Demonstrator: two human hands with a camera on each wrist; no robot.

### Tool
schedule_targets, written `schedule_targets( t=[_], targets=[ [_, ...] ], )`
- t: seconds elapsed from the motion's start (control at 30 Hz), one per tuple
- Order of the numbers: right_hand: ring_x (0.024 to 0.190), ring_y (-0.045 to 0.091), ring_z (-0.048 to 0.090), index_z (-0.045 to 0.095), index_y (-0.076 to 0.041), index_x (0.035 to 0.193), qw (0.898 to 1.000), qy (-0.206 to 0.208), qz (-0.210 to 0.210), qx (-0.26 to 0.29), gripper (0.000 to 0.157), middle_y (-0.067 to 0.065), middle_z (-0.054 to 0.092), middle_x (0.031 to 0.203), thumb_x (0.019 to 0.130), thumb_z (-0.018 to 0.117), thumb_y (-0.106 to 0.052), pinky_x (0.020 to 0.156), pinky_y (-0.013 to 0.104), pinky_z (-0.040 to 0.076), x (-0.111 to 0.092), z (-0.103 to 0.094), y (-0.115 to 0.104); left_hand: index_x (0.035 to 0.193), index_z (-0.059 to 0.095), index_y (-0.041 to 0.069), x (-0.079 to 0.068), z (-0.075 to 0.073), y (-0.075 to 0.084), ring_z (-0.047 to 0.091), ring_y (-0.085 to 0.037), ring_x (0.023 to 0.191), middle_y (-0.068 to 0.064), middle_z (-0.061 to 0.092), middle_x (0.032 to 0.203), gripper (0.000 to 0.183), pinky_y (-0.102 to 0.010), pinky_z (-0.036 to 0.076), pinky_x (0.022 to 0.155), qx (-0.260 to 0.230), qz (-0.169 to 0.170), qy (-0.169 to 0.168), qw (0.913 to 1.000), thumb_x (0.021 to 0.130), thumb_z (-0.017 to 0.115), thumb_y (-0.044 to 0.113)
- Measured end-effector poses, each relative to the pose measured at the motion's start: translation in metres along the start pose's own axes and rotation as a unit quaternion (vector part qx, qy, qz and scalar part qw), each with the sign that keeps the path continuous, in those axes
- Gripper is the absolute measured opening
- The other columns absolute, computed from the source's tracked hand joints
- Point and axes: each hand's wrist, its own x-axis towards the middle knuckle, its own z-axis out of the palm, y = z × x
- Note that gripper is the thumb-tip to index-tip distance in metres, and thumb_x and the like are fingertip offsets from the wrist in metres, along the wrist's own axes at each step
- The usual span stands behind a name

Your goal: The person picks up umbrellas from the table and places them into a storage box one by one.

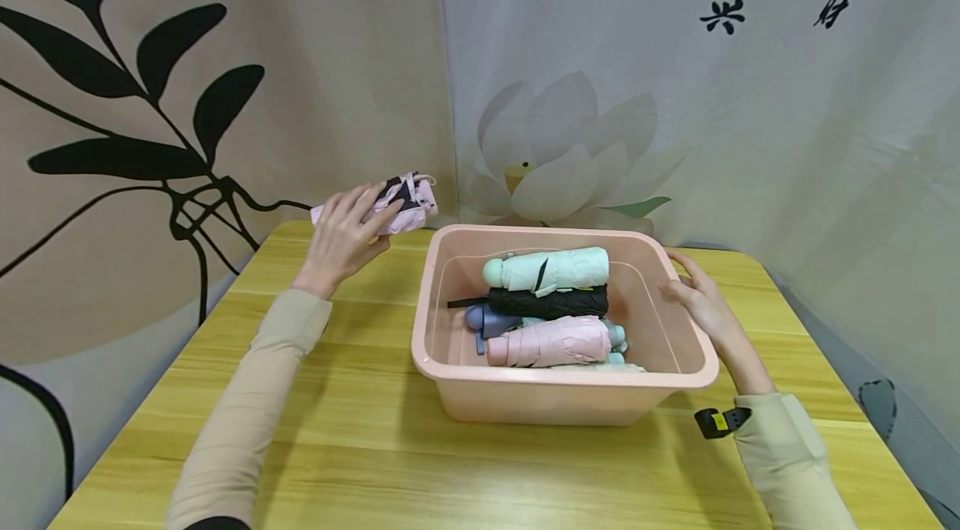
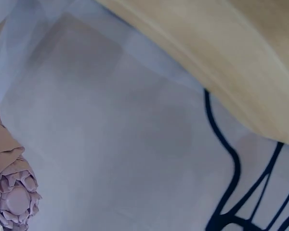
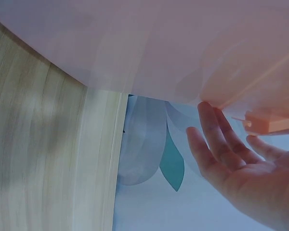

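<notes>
In the head view, my left hand [image 1: 348, 232] grips a folded pink umbrella [image 1: 416, 217] with a black patch, held above the table's far left edge. The end of that umbrella [image 2: 17, 199] shows at the left border of the left wrist view. My right hand [image 1: 701, 305] holds the right rim of a pink plastic bin [image 1: 540, 401]. In the right wrist view, the fingers [image 3: 209, 127] lie against the bin's outer wall. Inside the bin lie folded umbrellas: mint green [image 1: 562, 270], black [image 1: 547, 302], blue [image 1: 491, 320] and pink [image 1: 555, 342], with others partly hidden beneath.
The bin stands on a yellow wood-grain table [image 1: 360, 430]. Behind the table hangs a pale curtain [image 1: 337, 55] printed with dark leaves, a lotus and characters. A black device [image 1: 720, 422] is strapped at the right wrist.
</notes>
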Motion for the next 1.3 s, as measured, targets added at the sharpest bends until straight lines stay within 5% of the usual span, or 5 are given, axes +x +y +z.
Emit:
schedule_targets(
  t=[1.3],
  targets=[
    [0.085,-0.002,0.053,0.017,-0.009,0.145,1.0,-0.003,0.001,-0.005,0.057,0.033,0.046,0.126,0.094,0.039,-0.02,0.071,0.019,0.049,0.0,0.0,0.001,0.112,0.065,0.016,0.069,-0.03,0.052,0.06,-0.033,0.103,-0.015,0.061,0.119,0.047,-0.045,0.05,0.08,-0.008,0.13,0.026,0.9912,0.067,0.077,0.021]
  ],
)
